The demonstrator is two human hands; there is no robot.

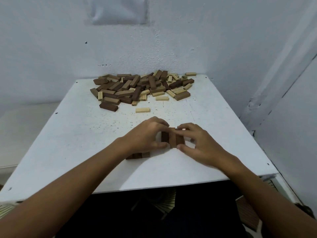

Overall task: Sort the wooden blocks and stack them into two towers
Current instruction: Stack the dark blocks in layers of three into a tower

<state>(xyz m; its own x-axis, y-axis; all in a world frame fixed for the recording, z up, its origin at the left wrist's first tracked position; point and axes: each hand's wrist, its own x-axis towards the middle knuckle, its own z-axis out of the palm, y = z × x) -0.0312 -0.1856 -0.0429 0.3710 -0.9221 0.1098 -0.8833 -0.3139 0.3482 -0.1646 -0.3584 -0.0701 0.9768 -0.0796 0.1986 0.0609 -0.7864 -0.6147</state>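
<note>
- Wooden blocks [142, 87]: loose heap at the far edge of the white table [77, 134], against the wall [51, 48]. Two kinds mixed: dark brown, larger; pale cream, slimmer. Lying flat or tilted across each other, unsorted.
- Left fringe of heap: one dark block [109, 107] lying apart, nearest the viewer. Just right of it, a single pale block [142, 110] lying alone on bare tabletop, between heap and hands.
- Near centre of table: row of three dark blocks [172, 138] lying side by side, long sides touching, long axis pointing away from the viewer.
- Second row of dark blocks [138, 155] lower left of the first, mostly hidden beneath the left wrist; only near ends visible, count not certain.
- Table surface speckled and worn; dark screw heads at edges.
- Left hand [145, 134]: fingers curled over far end of the left block, thumb at its near end, pinching the row from the left.
- Right hand [197, 143]: fingers slightly spread, tips on far end of the right block, thumb against its near end, gripping from the right.
- Both forearms bare, crossing near table edge.
</note>
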